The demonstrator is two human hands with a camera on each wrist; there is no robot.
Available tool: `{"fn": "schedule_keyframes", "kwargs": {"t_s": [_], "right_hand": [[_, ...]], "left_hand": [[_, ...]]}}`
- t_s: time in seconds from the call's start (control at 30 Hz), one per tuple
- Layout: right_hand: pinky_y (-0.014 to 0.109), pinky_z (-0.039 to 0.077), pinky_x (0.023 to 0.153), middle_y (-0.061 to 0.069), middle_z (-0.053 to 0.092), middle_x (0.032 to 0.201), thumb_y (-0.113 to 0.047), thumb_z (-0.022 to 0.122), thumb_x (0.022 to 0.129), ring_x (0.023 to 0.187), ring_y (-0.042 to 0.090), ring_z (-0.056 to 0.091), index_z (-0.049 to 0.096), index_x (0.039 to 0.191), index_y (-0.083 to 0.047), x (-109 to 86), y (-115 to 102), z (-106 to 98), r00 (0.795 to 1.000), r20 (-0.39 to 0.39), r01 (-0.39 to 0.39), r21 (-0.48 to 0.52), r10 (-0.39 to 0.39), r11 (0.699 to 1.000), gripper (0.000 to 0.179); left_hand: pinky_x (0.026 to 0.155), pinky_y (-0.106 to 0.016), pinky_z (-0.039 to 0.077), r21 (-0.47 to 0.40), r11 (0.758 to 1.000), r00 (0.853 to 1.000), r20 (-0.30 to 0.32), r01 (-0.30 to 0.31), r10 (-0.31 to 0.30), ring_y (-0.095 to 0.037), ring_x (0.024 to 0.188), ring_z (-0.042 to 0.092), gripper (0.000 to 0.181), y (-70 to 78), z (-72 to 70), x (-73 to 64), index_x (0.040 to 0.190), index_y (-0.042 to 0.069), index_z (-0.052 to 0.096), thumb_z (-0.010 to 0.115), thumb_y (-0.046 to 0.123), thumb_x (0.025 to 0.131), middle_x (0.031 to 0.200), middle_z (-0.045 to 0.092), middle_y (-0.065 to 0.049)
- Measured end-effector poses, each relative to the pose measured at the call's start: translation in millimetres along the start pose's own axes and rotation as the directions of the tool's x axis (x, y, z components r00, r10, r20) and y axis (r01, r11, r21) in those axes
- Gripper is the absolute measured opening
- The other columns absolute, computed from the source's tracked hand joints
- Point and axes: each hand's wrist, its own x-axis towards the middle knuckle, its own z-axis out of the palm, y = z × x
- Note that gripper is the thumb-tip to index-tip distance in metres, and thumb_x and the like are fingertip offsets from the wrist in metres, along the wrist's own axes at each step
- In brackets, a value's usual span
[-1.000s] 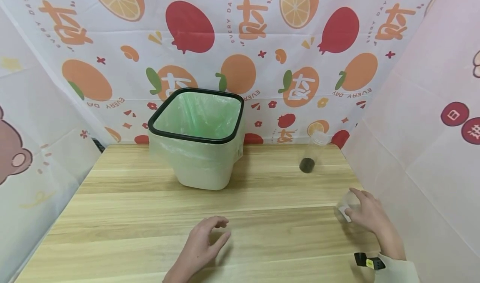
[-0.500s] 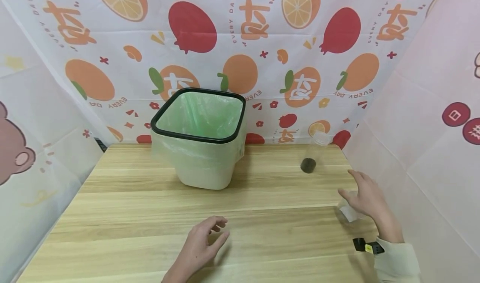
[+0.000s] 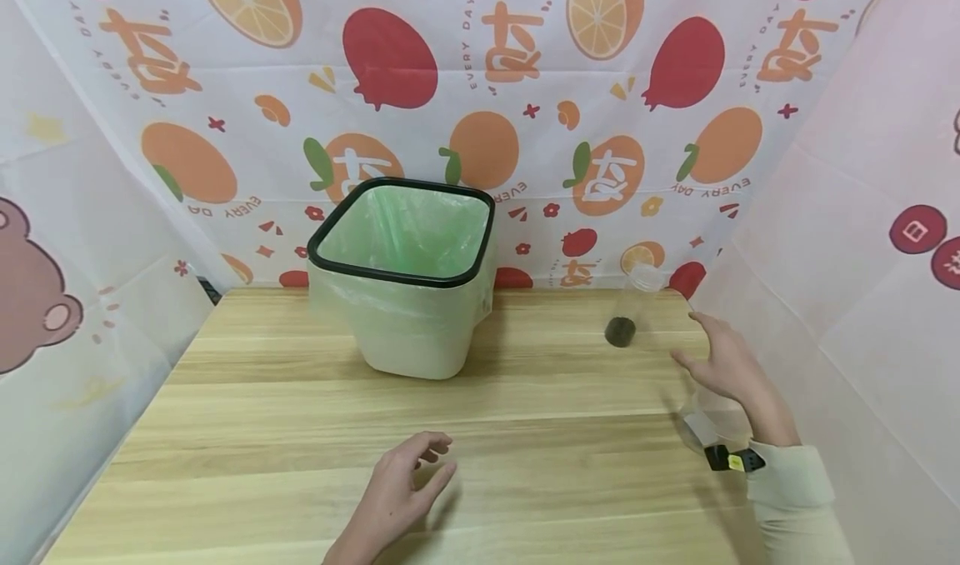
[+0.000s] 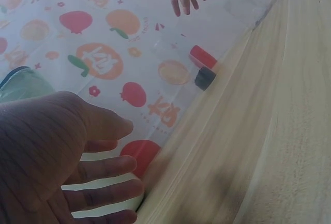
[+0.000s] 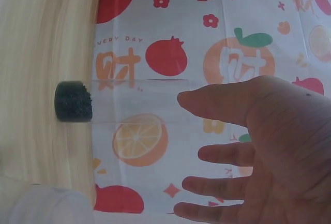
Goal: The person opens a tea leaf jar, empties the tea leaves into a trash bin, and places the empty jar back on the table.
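My right hand (image 3: 726, 367), fingers spread and holding nothing, reaches over the right side of the table. Just beyond its thumb and fingers stands a tall clear jar (image 5: 137, 100) with dark granular contents (image 3: 619, 332) in its bottom and a pale lid (image 3: 647, 278). Below the right wrist is a second clear container (image 3: 700, 426) with a white patch on it, partly covered by the arm. My left hand (image 3: 405, 486) hovers over the table's near middle, its fingers loosely bent with nothing between them.
A cream bin (image 3: 412, 332) with a black rim and a green-tinted liner stands at the back, left of centre. Fruit-printed cloth (image 3: 480, 73) hangs behind the wooden table (image 3: 247, 432). Pale cloth (image 3: 840, 340) walls the right side, close to my right arm.
My right hand has let go of the near clear container and moved away from me, toward the tall jar. The left hand has stayed about where it was.
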Motion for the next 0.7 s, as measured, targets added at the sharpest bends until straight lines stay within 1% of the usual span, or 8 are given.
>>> {"fn": "schedule_keyframes", "kwargs": {"t_s": [0.17,0.37,0.57,0.7], "right_hand": [[0.071,0.036,0.108,0.041,0.044,0.144,-0.023,0.073,0.091,0.132,0.058,0.042,0.036,0.146,0.015,7.3,-1.0,-4.3,1.000,0.011,0.003,0.014,-0.004,1.000,0.076],[0.069,0.036,0.109,0.038,0.046,0.145,-0.023,0.073,0.091,0.134,0.056,0.043,0.038,0.147,0.013,20.3,-3.9,-8.3,0.999,-0.024,0.046,0.015,-0.045,0.999,0.075],[0.069,0.033,0.112,0.035,0.041,0.152,-0.025,0.072,0.092,0.139,0.054,0.040,0.035,0.150,0.009,32.1,-11.7,-13.5,1.000,-0.013,0.025,0.048,-0.025,0.999,0.077],[0.068,0.036,0.111,0.034,0.041,0.152,-0.026,0.070,0.094,0.137,0.053,0.042,0.034,0.150,0.009,41.3,-17.3,-15.3,1.000,0.001,0.020,0.067,-0.020,0.998,0.075]], "left_hand": [[0.076,-0.030,0.058,0.003,1.000,1.000,-0.009,0.002,-0.002,-0.016,0.088,0.070,0.026,-1.3,0.2,-1.2,0.110,0.014,0.072,0.080,0.015,0.086,0.101,0.076,0.000],[0.076,-0.029,0.058,0.018,1.000,1.000,-0.004,0.021,-0.021,-0.014,0.088,0.070,0.025,-0.9,-1.1,-0.2,0.110,0.015,0.072,0.080,0.016,0.086,0.101,0.076,0.001],[0.077,-0.028,0.057,0.010,0.997,0.997,0.028,0.072,-0.072,-0.012,0.090,0.069,0.023,0.2,-3.4,1.9,0.110,0.017,0.071,0.078,0.022,0.089,0.104,0.076,0.001],[0.079,-0.028,0.057,0.013,0.997,0.997,0.024,0.079,-0.079,-0.015,0.092,0.070,0.024,0.0,-4.7,1.9,0.111,0.017,0.071,0.079,0.021,0.089,0.107,0.076,0.001]]}}
